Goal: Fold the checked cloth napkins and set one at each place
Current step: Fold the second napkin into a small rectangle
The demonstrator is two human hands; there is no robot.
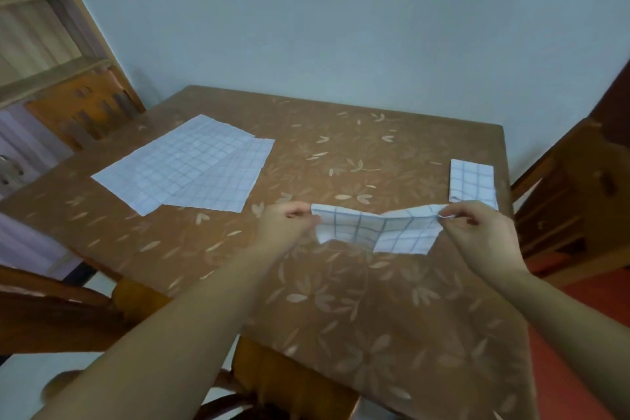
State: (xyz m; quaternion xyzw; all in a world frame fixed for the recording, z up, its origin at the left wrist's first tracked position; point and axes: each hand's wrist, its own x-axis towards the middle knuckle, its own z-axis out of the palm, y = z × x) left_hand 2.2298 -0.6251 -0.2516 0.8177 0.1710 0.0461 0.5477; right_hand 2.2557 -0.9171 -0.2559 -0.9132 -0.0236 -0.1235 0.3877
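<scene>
Head view: a pale blue wall (306, 10) backs a square table (341, 153) under a brown cover printed with leaves, seen from its near side. A wooden right chair (572, 187) stands against the table's right edge. A left chair (78, 112) sits at the far left corner, beside a wooden shelf (34, 27).

On the far left of the table lie two flat napkins, white with a blue check. The top napkin (177, 164) is spread open and overlaps the lower napkin (235, 181), which shows along its right and near edges.

Near the middle, toward the right, the held napkin (378, 230) is stretched between both hands, already doubled over, sagging at its centre with its lower edge hanging over the cover. Whether that edge touches the table cannot be told.

The left hand (283, 225) pinches the cloth's upper left corner between thumb and curled fingers. The right hand (477, 235) pinches the upper right corner the same way.

A folded napkin (472, 182), a small neat rectangle, lies at the table's right edge in front of the right chair, just beyond the right hand.
</scene>
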